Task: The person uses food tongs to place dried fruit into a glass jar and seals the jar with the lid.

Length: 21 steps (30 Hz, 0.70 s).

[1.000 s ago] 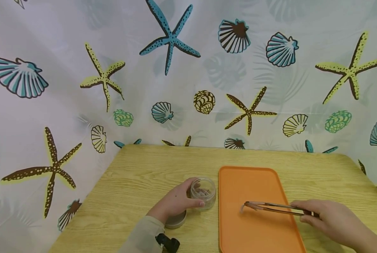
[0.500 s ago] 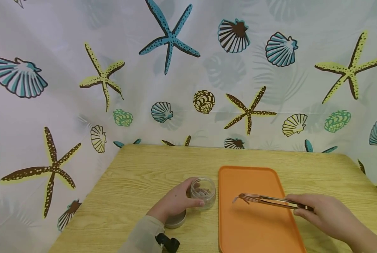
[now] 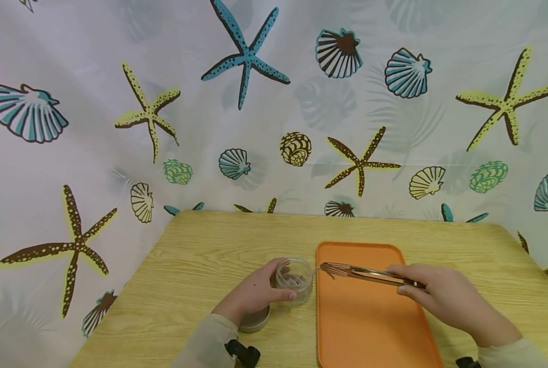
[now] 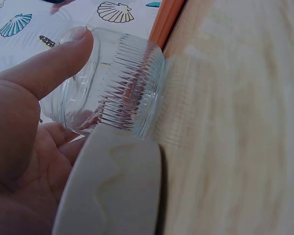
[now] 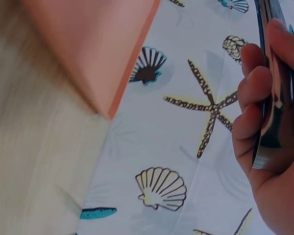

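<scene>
My left hand (image 3: 257, 291) grips the side of a clear glass jar (image 3: 303, 294), thumb on the near side and fingers round the far side. Small reddish-brown pieces lie in the jar; their kind is unclear. In the left wrist view the glass jar (image 4: 112, 73) shows ribbed walls. Metal tongs (image 3: 370, 273) are held in my right hand (image 3: 444, 291), reaching left over the orange tray (image 3: 370, 327). A small pale, thin piece hangs at their tips, close to the jar's right side. The right wrist view shows fingers curled round the tongs (image 5: 277, 112).
A round grey lid (image 3: 254, 322) lies on the wooden table (image 3: 209, 245), partly under my left wrist. The tray's left rim stands just right of the jar. Behind the table hangs a curtain (image 3: 274, 102) printed with shells and starfish.
My right hand has moved left and away from me with the tongs, bringing their tips from over the tray to beside the jar. The left hand and jar have stayed put.
</scene>
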Each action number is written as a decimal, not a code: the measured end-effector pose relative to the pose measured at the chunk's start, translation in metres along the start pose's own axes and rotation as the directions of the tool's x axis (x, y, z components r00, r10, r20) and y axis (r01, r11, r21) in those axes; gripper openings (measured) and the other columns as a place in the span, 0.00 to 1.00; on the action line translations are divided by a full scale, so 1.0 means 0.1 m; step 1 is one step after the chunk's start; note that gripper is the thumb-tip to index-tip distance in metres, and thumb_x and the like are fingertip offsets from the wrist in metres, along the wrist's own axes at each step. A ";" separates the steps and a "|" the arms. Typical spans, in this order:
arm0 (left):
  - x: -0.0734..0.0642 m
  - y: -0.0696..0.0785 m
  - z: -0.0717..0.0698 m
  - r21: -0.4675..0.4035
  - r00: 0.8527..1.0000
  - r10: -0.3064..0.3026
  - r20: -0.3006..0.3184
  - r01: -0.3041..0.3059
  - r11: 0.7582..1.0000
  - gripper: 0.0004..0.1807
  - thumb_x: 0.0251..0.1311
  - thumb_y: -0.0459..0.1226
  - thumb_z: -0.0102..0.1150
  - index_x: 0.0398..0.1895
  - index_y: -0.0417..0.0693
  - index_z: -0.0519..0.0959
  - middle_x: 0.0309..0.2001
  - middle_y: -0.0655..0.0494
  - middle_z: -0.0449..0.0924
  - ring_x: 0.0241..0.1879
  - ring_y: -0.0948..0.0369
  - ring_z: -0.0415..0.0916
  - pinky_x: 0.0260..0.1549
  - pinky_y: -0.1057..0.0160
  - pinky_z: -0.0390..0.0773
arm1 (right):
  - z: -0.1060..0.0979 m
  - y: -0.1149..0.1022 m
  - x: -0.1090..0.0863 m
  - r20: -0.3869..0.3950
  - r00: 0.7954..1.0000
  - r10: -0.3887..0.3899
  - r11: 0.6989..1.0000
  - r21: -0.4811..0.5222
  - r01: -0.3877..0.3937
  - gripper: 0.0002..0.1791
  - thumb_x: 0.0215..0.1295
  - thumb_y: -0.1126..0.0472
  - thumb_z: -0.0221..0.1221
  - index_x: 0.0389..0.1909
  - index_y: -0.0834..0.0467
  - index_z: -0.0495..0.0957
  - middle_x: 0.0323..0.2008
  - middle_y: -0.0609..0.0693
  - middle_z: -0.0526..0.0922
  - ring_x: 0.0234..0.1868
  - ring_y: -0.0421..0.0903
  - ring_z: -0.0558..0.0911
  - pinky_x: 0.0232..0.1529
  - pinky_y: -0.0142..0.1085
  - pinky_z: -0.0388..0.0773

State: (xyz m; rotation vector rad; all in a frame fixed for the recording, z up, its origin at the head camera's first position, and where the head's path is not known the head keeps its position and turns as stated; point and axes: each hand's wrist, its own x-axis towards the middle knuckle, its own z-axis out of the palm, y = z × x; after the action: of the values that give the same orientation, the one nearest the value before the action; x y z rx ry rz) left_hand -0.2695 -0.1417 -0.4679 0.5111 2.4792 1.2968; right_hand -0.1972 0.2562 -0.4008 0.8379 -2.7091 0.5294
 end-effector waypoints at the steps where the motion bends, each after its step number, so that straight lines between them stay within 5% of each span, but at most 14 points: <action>1: 0.00 0.00 0.00 -0.003 1.000 0.001 0.002 -0.001 1.000 0.48 0.55 0.56 0.74 0.77 0.58 0.62 0.67 0.54 0.71 0.66 0.54 0.68 0.64 0.43 0.66 | 0.00 -0.02 0.04 0.002 1.000 -0.003 1.000 0.006 0.003 0.22 0.66 0.54 0.68 0.61 0.42 0.82 0.48 0.37 0.86 0.36 0.28 0.79 0.32 0.34 0.76; 21: 0.01 -0.04 0.00 -0.025 1.000 0.011 0.005 -0.011 1.000 0.47 0.54 0.55 0.75 0.76 0.59 0.63 0.65 0.56 0.73 0.64 0.56 0.69 0.64 0.43 0.65 | 0.12 -0.27 0.41 0.031 0.999 -0.041 0.999 0.004 0.041 0.21 0.68 0.52 0.66 0.61 0.41 0.81 0.49 0.39 0.86 0.27 0.28 0.72 0.28 0.32 0.70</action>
State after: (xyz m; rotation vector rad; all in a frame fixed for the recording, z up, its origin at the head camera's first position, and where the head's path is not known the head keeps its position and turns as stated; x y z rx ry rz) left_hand -0.2712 -0.1431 -0.4711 0.5224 2.4557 1.3275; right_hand -0.2159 0.2104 -0.3899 0.9080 -2.7133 0.5157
